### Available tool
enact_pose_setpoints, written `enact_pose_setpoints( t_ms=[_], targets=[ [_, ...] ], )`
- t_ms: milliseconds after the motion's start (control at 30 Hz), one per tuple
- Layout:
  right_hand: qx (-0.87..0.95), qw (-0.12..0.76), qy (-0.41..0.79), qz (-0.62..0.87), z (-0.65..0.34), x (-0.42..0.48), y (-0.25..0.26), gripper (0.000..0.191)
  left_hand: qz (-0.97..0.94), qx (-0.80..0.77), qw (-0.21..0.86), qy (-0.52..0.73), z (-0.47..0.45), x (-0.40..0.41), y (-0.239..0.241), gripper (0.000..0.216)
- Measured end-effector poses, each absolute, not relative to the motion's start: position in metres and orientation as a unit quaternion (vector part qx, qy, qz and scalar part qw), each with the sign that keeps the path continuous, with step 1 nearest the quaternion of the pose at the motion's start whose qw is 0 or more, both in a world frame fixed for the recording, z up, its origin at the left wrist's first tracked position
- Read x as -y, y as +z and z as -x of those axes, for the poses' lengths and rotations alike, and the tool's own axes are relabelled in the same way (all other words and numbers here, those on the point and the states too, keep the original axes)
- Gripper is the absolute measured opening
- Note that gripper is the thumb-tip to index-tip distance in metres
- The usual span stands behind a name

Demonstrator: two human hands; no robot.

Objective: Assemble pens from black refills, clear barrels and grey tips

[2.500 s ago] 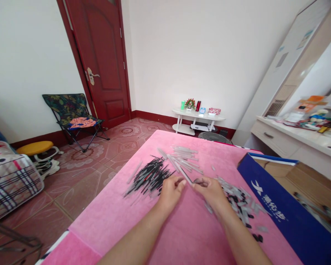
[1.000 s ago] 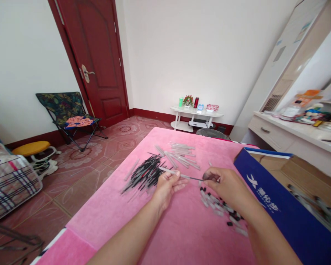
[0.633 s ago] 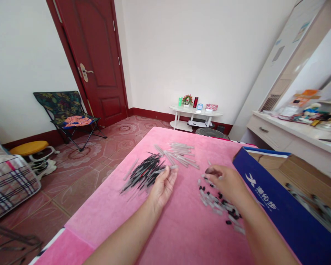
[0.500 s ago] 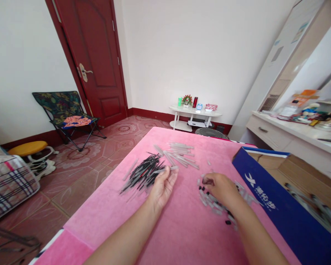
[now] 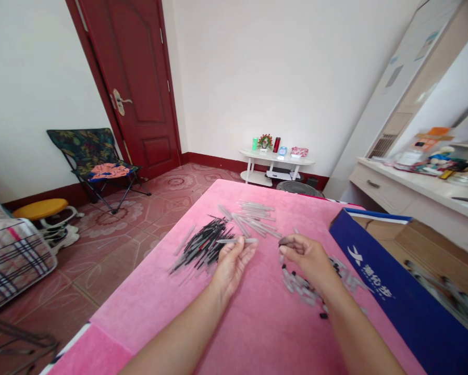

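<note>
My left hand (image 5: 234, 263) is closed in a pinch around a translucent pen barrel (image 5: 251, 240), held level above the pink cloth. Left of it lies a heap of dark pen refills (image 5: 202, 242); beyond it, loose pen barrels (image 5: 255, 211) are spread in a group. My right hand (image 5: 306, 255) has thumb and forefinger pressed together, with something small and dark at the fingertips that I cannot make out. Beneath and around this hand are small translucent and black pen parts (image 5: 296, 286), partly hidden by the hand and forearm.
A blue cardboard box (image 5: 369, 271) at the right holds several pens (image 5: 453, 297). The pink-covered table (image 5: 159, 323) fills the foreground. Behind it stands a low white shelf (image 5: 253, 156); a folding chair (image 5: 89, 151) is at the left, a white dresser (image 5: 378, 179) at the right.
My right hand has lifted from the pile of small pen parts and moved slightly left, towards the barrel. My left hand still holds the pen barrel, shifted slightly right and now more level.
</note>
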State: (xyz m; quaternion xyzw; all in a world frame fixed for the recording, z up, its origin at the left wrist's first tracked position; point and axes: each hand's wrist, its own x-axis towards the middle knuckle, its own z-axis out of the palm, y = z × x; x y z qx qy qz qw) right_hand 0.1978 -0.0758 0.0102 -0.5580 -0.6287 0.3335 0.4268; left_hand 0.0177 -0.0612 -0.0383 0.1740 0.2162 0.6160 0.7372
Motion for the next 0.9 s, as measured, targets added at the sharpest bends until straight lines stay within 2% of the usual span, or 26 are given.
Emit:
enact_pose_setpoints(
  t_ms=[67,167,433,633,900],
  targets=[
    [0.601,0.454,0.391,0.53,-0.191,0.078,0.016,0.027,-0.193,-0.218,0.735,0.612,-0.018,0.062,-0.038,0.015],
    [0.587,0.458,0.423,0.517,-0.184,0.082,0.02,0.029,-0.211,-0.228,0.731,0.607,-0.019,0.064,-0.037,0.019],
    [0.614,0.441,0.404,0.515,-0.18,0.083,0.018,0.024,-0.254,-0.236,0.72,0.601,-0.022,0.07,-0.033,0.023],
    [0.604,0.445,0.39,0.533,-0.178,0.084,0.021,0.033,-0.26,-0.236,0.718,0.601,-0.023,0.071,-0.032,0.026],
    [0.587,0.454,0.45,0.498,-0.178,0.084,0.021,0.028,-0.252,-0.236,0.718,0.604,-0.023,0.069,-0.034,0.025]
  ],
)
